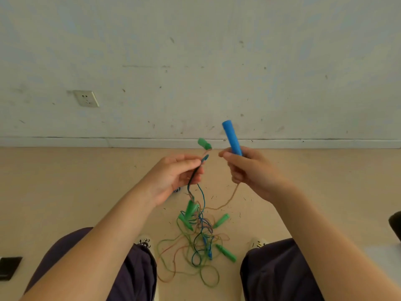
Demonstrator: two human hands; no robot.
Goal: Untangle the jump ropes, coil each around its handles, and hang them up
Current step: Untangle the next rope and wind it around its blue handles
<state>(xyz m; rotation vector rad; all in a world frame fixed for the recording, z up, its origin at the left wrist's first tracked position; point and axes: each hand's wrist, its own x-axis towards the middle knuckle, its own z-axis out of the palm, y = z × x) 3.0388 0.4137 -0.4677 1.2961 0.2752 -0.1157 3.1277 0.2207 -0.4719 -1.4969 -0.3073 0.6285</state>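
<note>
My right hand [249, 170] grips a blue jump-rope handle [231, 137] that points up and away; a tan cord [230, 198] trails down from this hand. My left hand [175, 177] pinches a blue cord [200, 165] near its end, and that cord runs down into the pile. A green handle [204, 143] shows just above and between the hands; what holds it is unclear. On the floor between my feet lies a tangle of green, blue and tan ropes [195, 246] with several green handles [225, 253] in it.
A white wall with a socket [86, 98] faces me, its baseboard [108, 142] meeting the tan floor. My knees in dark trousers [280, 270] frame the pile. A black flat object [9, 268] lies at the lower left, a dark thing [395, 224] at the right edge.
</note>
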